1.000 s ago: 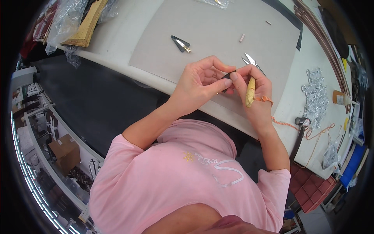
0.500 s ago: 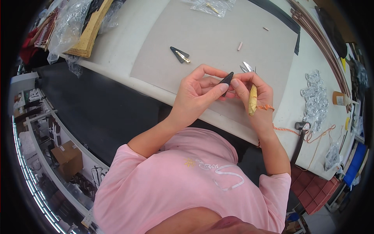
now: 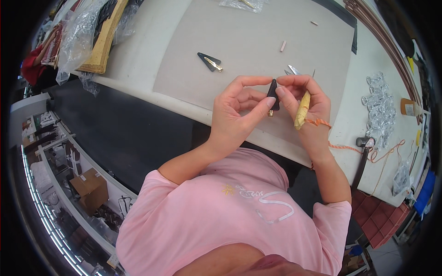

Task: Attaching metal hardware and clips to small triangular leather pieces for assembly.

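Between my two hands, above the near edge of the grey mat, is a small black triangular hair clip (image 3: 273, 94), its narrow tip up and a bit of gold metal showing below. My left hand (image 3: 239, 103) pinches its side with thumb and fingers. My right hand (image 3: 306, 96) meets its tip with fingertips and thumb. Tucked in the right palm is a yellow-wrapped handle (image 3: 302, 111); an orange cord (image 3: 318, 122) runs by the wrist. Silver blades (image 3: 293, 70) show just beyond that hand; whether they join the handle is hidden. Another dark triangular clip with gold metal (image 3: 210, 62) lies on the mat.
The grey mat (image 3: 184, 76) covers the table's middle, with two short pale sticks (image 3: 282, 46) on it. At right lie a hammer (image 3: 365, 142), a pile of clear plastic pieces (image 3: 380, 108) and an amber bottle (image 3: 408, 107). Plastic-wrapped boards (image 3: 107, 41) stand at left.
The black clip has turned more upright in my fingers, and its gold end now shows at the bottom. My right fingertips have moved up to its tip. The whole view has shifted slightly.
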### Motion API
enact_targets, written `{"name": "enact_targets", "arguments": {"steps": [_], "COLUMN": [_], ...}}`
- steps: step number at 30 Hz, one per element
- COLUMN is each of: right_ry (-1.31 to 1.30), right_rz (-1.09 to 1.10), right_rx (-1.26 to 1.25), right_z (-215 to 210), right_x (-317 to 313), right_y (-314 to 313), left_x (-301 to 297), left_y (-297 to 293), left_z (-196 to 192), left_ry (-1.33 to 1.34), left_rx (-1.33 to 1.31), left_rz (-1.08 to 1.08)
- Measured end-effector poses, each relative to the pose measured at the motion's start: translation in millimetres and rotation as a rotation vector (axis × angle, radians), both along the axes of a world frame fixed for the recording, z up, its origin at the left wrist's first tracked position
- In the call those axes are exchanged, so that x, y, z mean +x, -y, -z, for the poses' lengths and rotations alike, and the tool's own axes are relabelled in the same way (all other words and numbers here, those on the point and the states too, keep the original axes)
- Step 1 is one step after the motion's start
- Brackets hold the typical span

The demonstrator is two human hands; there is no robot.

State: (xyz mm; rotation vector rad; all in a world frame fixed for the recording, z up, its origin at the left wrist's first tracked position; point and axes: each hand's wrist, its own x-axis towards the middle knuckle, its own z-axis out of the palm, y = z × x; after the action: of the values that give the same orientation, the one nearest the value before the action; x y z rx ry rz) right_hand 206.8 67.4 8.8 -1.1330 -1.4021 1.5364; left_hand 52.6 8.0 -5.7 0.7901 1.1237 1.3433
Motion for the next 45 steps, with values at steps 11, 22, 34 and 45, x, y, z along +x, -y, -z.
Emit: {"name": "enact_targets", "arguments": {"steps": [11, 22, 34, 45], "right_ry": [0.035, -0.061, 0.039, -0.110], "right_rz": [0.017, 0.025, -0.058, -0.045], "right_rx": [-0.002, -0.068, -0.123, -0.086], "right_z": [-1, 6, 5, -8], "right_x": [-4, -1, 8, 18], "right_y": [3, 3, -7, -8], "left_x": [3, 0, 1, 10], "left_y": [1, -2, -2, -8], "left_z": [8, 3, 7, -12], "left_ry": [-0.096, -0.017, -0.126, 0.072], "left_rx": [0.067, 0.073, 0.096, -0.020], "left_rz": [-0.039, -0.016, 0.037, 0.144]}}
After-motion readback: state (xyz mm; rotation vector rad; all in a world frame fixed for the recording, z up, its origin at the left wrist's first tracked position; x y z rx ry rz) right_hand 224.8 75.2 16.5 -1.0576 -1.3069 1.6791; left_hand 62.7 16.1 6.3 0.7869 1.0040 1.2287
